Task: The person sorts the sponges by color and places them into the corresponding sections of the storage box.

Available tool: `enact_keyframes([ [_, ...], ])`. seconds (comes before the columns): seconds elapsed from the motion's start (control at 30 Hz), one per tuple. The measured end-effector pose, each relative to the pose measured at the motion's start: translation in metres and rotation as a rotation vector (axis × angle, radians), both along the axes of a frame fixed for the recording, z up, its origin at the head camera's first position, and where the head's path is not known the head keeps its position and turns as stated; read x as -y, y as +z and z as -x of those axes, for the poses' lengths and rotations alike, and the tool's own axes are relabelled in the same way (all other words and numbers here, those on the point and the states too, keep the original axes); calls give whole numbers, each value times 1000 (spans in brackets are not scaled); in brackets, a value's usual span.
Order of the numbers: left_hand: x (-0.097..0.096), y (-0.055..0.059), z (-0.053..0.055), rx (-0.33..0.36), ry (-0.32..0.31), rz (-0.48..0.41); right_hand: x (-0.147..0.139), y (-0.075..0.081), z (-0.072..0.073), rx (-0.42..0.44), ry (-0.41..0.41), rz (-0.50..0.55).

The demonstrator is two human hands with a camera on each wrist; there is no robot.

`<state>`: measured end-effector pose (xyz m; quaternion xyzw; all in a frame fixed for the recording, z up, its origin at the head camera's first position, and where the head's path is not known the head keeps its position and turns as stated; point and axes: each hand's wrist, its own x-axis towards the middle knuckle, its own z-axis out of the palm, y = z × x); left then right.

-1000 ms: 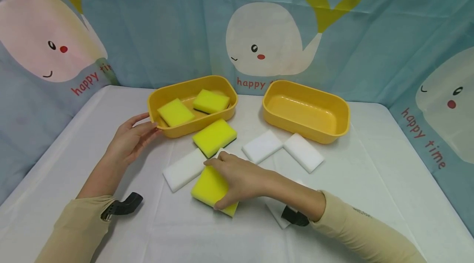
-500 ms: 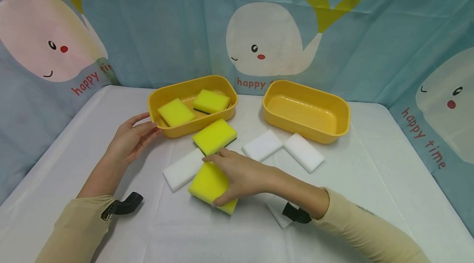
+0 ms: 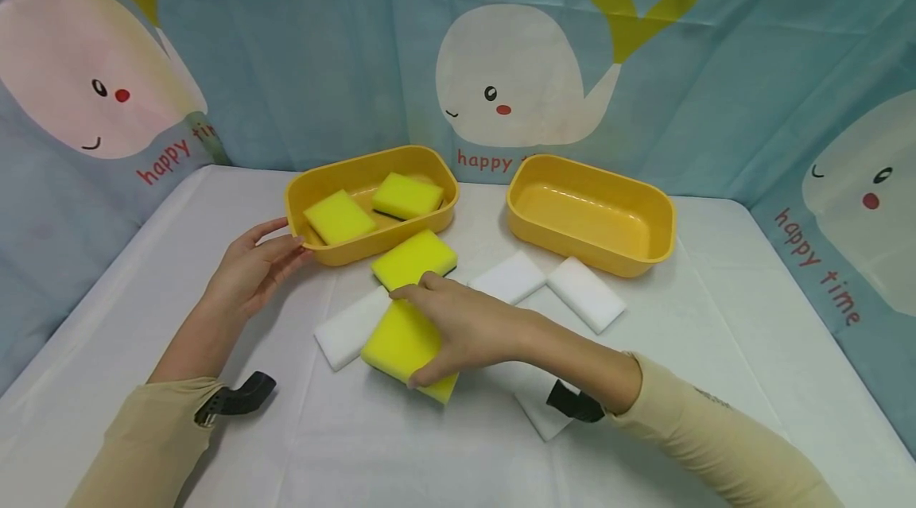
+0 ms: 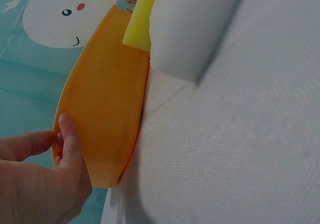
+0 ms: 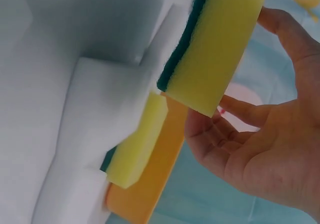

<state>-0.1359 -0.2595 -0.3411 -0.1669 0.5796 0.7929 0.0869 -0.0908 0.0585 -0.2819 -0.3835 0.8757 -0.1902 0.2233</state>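
Note:
My right hand [image 3: 472, 329] grips a yellow scrub sponge [image 3: 399, 343] by its edges, thumb on the near side and fingers on the far side. The right wrist view shows this sponge's dark green scouring layer [image 5: 185, 44] facing the table, with a gap beneath it. My left hand [image 3: 254, 273] pinches the left end of the left yellow plastic basin [image 3: 343, 255] at its rim. Two yellow sponges lie inside that basin, one at left [image 3: 339, 217] and one at right [image 3: 408, 195]. Another yellow sponge [image 3: 415, 257] lies on the table just in front of it.
A second yellow basin [image 3: 592, 242] stands at the back right, nothing inside it. White sponge pads lie on the white tablecloth: one at left [image 3: 351, 329], two by the right basin [image 3: 506, 277], another under the right forearm [image 3: 544, 412]. A blue whale-print curtain [image 3: 322, 55] hangs behind.
My right hand has lifted the yellow sponge slightly off the table and shifted it a little away and left. The left hand and the basins have stayed put.

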Motion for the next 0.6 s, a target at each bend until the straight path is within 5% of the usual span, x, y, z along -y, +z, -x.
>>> enact_keyframes([
  [0.6,1,-1,1,9,5,17,3,14,23,24,-53,6],
])
